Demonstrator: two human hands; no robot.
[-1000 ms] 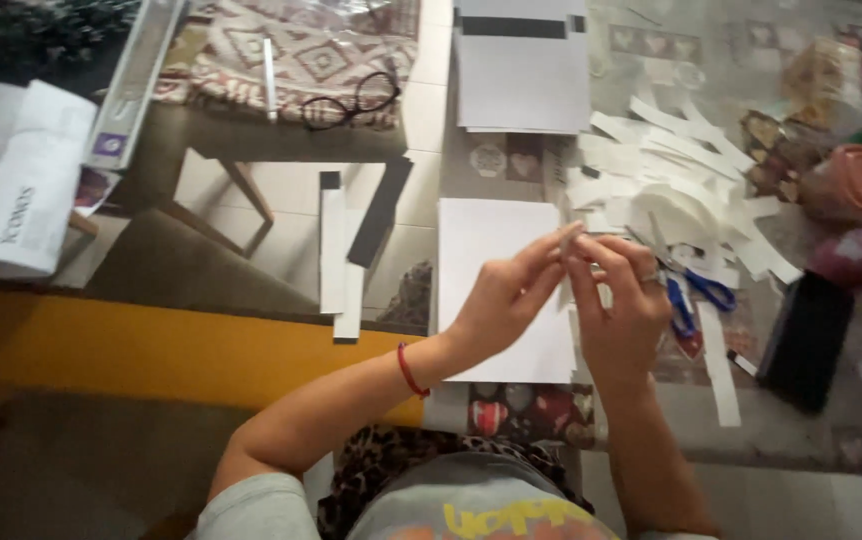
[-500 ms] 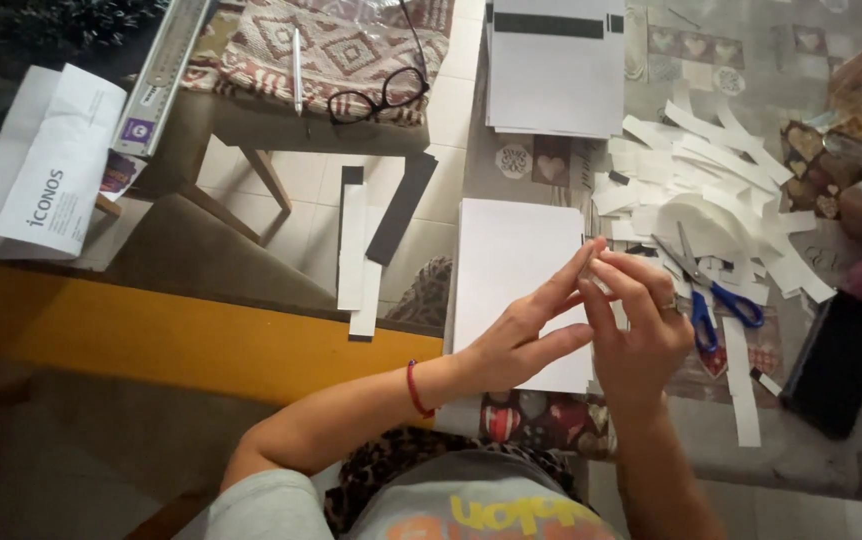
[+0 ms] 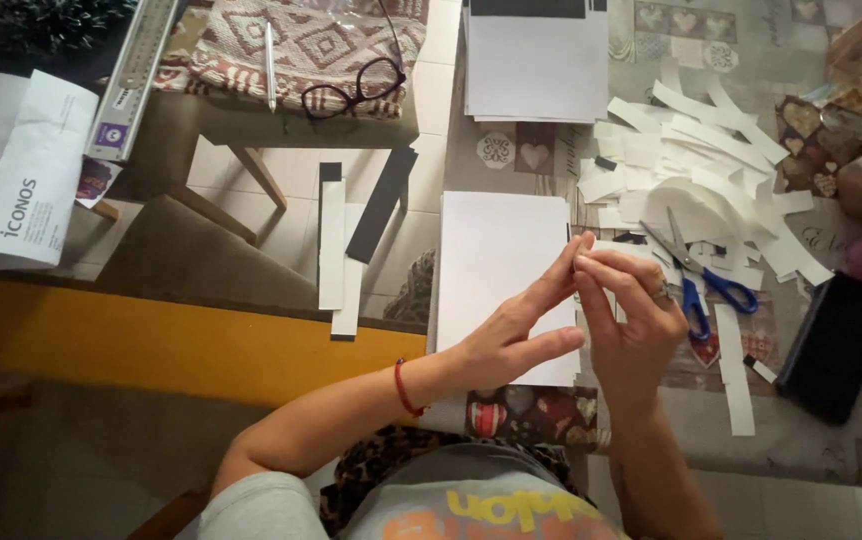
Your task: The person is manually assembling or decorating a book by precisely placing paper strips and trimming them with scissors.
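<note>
— Hands? Where, next to the white sheet point(image 3: 499, 270)?
— Left hand point(image 3: 511, 335) and right hand point(image 3: 631, 320) meet over its right edge, fingertips point(image 3: 583, 262) pinched shut on a small paper strip point(image 3: 611, 247).
— Which way does it run?
— Crosswise toward the scissors point(image 3: 696, 270); its length is mostly hidden.

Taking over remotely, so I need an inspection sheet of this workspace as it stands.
Surface: table with patterned cloth.
Job's things: white sheet under both hands; something small pinched at the fingertips, unclear what.
Clutter: paper strips, blue-handled scissors, paper stack, black case.
Grippers: left hand and right hand, fingertips meeting.
Cables: nothing seen.
Surroundings: stool with eyeglasses, pen; ruler.
</note>
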